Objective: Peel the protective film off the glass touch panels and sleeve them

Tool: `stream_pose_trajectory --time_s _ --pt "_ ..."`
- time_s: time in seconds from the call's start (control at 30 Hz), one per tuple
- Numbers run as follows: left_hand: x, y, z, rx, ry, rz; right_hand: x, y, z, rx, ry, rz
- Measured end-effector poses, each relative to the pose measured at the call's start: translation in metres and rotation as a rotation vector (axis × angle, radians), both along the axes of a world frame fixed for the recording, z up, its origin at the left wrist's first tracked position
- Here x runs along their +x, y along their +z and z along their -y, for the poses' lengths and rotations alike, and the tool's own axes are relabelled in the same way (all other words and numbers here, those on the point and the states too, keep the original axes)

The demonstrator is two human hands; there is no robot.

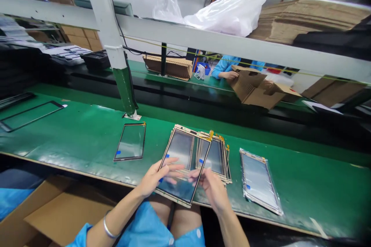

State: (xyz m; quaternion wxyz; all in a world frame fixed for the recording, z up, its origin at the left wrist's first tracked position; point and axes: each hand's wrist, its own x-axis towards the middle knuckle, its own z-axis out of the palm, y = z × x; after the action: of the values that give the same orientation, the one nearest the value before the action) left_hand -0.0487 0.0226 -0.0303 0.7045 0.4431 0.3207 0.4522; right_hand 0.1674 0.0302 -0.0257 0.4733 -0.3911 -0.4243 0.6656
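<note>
A clear touch-screen panel with a dark border and an orange flex tab at its top right tilts up over the bench's front edge. My left hand is closed on its left edge, thumb in front, other fingers partly seen through the glass. At the right edge my right hand grips it, fingertips visible through the glass. Directly behind lies a pile of similar panels with orange tabs and blue stickers. A single panel lies flat to the left. To the right rests a plastic-wrapped stack of panels.
A green-and-white post rises from the green bench. Black frames lie far left. An open cardboard box stands below left. Across the bench, a person in blue sleeves handles a cardboard divider. Plastic bags sit overhead.
</note>
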Motion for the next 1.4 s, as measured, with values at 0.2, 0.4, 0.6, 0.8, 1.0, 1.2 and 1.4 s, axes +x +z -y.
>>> stream_pose_trajectory --time_s 0.2,0.4,0.6,0.8,1.0,1.2,1.4 --pt "0.007 0.006 0.031 -0.144 -0.128 -0.014 0.05 0.029 -0.033 -0.217 0.104 -0.029" --pt "0.007 0.012 0.04 -0.188 -0.186 -0.095 0.052 0.038 -0.015 -0.034 0.07 0.328" --pt "0.016 0.013 0.044 -0.14 -0.295 -0.118 0.049 0.016 0.014 0.085 0.028 0.485" --pt "0.014 0.036 0.038 -0.113 -0.45 -0.372 0.045 0.033 0.007 0.381 0.058 0.69" --pt "0.007 0.053 0.038 0.006 -0.568 -0.527 0.029 0.063 -0.003 0.527 0.327 0.786" --pt "0.001 0.046 0.038 0.063 -0.633 -0.568 0.037 0.076 0.002 0.806 0.42 0.969" --pt "0.002 0.048 0.035 0.116 -0.656 -0.584 0.04 0.074 0.009 0.942 0.404 1.062"
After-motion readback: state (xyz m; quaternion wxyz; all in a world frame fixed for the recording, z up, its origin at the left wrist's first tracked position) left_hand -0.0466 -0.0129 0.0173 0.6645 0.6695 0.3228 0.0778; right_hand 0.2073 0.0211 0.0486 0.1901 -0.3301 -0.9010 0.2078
